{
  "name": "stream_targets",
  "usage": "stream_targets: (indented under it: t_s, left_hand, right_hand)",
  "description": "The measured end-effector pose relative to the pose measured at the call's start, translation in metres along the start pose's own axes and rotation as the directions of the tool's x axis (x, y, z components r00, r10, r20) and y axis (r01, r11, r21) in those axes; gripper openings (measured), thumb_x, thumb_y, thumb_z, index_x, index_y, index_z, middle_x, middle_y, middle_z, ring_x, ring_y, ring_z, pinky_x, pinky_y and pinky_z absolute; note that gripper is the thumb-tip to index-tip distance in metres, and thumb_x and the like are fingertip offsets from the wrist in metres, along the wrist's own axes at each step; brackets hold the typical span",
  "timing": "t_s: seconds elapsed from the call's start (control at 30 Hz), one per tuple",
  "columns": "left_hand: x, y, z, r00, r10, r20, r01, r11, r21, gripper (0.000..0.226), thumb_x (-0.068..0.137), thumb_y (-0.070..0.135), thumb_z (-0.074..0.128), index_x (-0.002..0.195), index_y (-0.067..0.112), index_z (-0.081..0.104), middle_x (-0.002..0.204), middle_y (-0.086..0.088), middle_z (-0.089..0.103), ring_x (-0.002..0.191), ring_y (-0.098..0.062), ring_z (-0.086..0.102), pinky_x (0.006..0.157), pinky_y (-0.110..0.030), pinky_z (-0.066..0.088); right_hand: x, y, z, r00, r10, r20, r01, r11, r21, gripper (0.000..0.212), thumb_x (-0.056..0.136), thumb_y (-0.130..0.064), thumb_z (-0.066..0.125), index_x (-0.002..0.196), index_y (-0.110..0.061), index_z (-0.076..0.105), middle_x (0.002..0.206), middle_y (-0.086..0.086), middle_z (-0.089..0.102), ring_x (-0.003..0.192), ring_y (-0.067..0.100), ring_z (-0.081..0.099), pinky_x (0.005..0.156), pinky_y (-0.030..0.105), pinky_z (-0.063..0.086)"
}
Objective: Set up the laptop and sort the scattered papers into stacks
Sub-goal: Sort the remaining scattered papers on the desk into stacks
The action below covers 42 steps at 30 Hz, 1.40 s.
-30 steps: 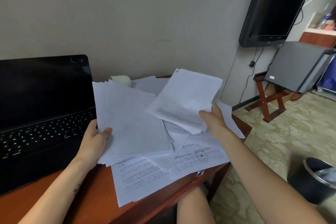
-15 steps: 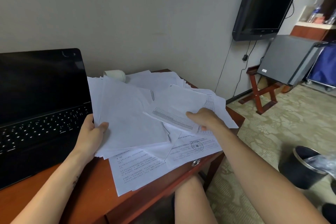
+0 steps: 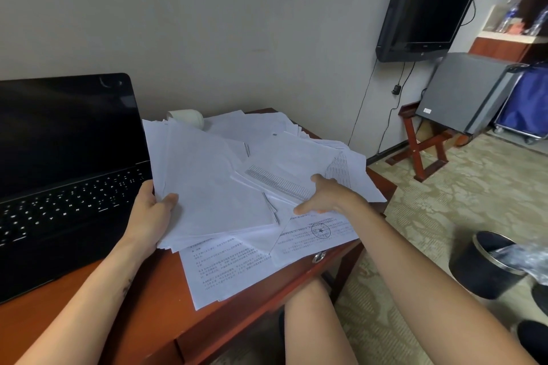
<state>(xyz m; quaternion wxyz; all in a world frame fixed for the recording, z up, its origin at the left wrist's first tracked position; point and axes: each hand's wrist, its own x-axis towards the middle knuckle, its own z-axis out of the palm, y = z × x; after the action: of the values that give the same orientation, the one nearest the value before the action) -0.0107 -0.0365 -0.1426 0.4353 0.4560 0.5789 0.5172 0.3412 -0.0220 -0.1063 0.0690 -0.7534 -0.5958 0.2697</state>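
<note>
An open black laptop with a dark screen stands on the left of the red-brown desk. My left hand grips the left edge of a thick stack of white papers, thumb on top, held just above the desk. My right hand holds a sheet printed with a table, low over the scattered papers on the desk's right half. Printed sheets stick out over the front edge.
A white roll lies by the wall behind the papers. A TV hangs on the wall at right, above a grey case on a wooden rack. A black bin stands on the carpet. My knee is under the desk.
My right hand has lowered the printed sheet from mid-air down toward the pile. My left hand keeps its grip on the stack. The view has shifted slightly to the right.
</note>
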Motion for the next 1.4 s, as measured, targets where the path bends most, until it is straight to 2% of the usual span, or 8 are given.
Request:
stream_targets:
  t_s: [0.07, 0.4, 0.53, 0.63, 0.77, 0.87, 1.0, 1.4]
  left_hand:
    - [0.000, 0.000, 0.000, 1.000, 0.004, 0.002, -0.004, 1.000, 0.005, 0.028, 0.106, 0.009, 0.056, 0.130, 0.023, 0.050, 0.124, -0.002, 0.066, 0.112, -0.029, 0.067, 0.099, -0.054, 0.055]
    - [0.000, 0.000, 0.000, 1.000, 0.029, -0.004, -0.029, 0.999, 0.034, 0.027, 0.104, 0.009, 0.056, 0.127, 0.024, 0.049, 0.124, -0.004, 0.064, 0.112, -0.029, 0.065, 0.097, -0.051, 0.054]
    - [-0.001, 0.001, 0.000, 1.000, 0.031, 0.000, -0.031, 0.999, 0.035, 0.027, 0.105, 0.009, 0.056, 0.126, 0.024, 0.050, 0.125, -0.004, 0.064, 0.113, -0.029, 0.065, 0.099, -0.054, 0.054]
    - [-0.001, 0.002, 0.000, 1.000, 0.028, 0.002, -0.028, 0.999, 0.027, 0.027, 0.105, 0.009, 0.056, 0.127, 0.023, 0.050, 0.125, -0.004, 0.064, 0.112, -0.029, 0.065, 0.097, -0.051, 0.055]
    - [0.000, 0.006, -0.005, 0.999, 0.040, -0.017, -0.040, 0.999, -0.025, 0.028, 0.106, 0.008, 0.054, 0.130, 0.023, 0.050, 0.117, 0.003, 0.066, 0.104, -0.019, 0.067, 0.084, -0.038, 0.055]
    - [0.002, 0.010, -0.010, 0.995, 0.074, -0.064, -0.077, 0.996, -0.050, 0.030, 0.106, 0.008, 0.053, 0.131, 0.023, 0.050, 0.116, 0.007, 0.065, 0.103, -0.014, 0.065, 0.087, -0.039, 0.053]
    - [0.001, 0.007, -0.010, 0.992, 0.076, -0.098, -0.082, 0.995, -0.054, 0.030, 0.106, 0.007, 0.053, 0.130, 0.024, 0.048, 0.113, 0.009, 0.064, 0.103, -0.014, 0.064, 0.089, -0.040, 0.052]
    - [-0.005, 0.000, 0.010, 0.995, -0.054, 0.083, 0.060, 0.996, -0.069, 0.026, 0.106, 0.010, 0.057, 0.131, 0.018, 0.055, 0.116, -0.006, 0.073, 0.102, -0.029, 0.074, 0.088, -0.048, 0.059]
  right_hand:
    - [-0.001, 0.012, 0.004, 0.997, -0.075, -0.009, 0.076, 0.997, 0.031, 0.100, 0.077, -0.047, 0.084, 0.156, -0.024, 0.028, 0.157, 0.011, 0.023, 0.137, 0.026, 0.043, 0.107, 0.036, 0.041]
    - [-0.002, 0.045, 0.032, 0.873, -0.435, -0.219, 0.410, 0.900, -0.150, 0.053, 0.099, -0.043, 0.060, 0.144, -0.015, 0.054, 0.119, -0.003, 0.046, 0.108, 0.013, 0.053, 0.094, 0.018, 0.036]
    - [0.004, 0.057, 0.050, 0.613, -0.674, -0.413, 0.499, 0.735, -0.459, 0.016, 0.093, -0.012, 0.071, 0.108, -0.009, 0.074, 0.097, 0.007, 0.058, 0.084, 0.025, 0.062, 0.079, 0.035, 0.055]
    - [0.007, 0.062, 0.055, 0.540, -0.734, -0.411, 0.457, 0.667, -0.589, 0.033, 0.070, 0.008, 0.082, 0.095, -0.011, 0.071, 0.087, 0.004, 0.059, 0.075, 0.022, 0.061, 0.064, 0.036, 0.058]
    - [-0.001, 0.060, 0.058, 0.522, -0.675, -0.521, 0.370, 0.730, -0.575, 0.043, 0.062, 0.013, 0.084, 0.099, -0.005, 0.070, 0.089, 0.007, 0.065, 0.081, 0.023, 0.065, 0.073, 0.030, 0.058]
    - [-0.015, 0.054, 0.062, 0.596, -0.410, -0.690, 0.435, 0.888, -0.152, 0.016, 0.101, -0.009, 0.054, 0.111, -0.001, 0.063, 0.105, 0.013, 0.065, 0.096, 0.026, 0.062, 0.083, 0.032, 0.048]
    - [-0.019, 0.049, 0.067, 0.651, -0.067, -0.756, 0.409, 0.870, 0.275, 0.017, 0.109, -0.028, 0.039, 0.099, -0.021, 0.052, 0.077, -0.004, 0.067, 0.073, -0.004, 0.063, 0.063, 0.014, 0.044]
    - [-0.027, 0.035, 0.069, 0.716, -0.273, -0.643, 0.588, 0.732, 0.344, 0.020, 0.106, -0.015, 0.047, 0.111, -0.017, 0.066, 0.107, -0.008, 0.071, 0.106, -0.003, 0.064, 0.087, 0.005, 0.044]
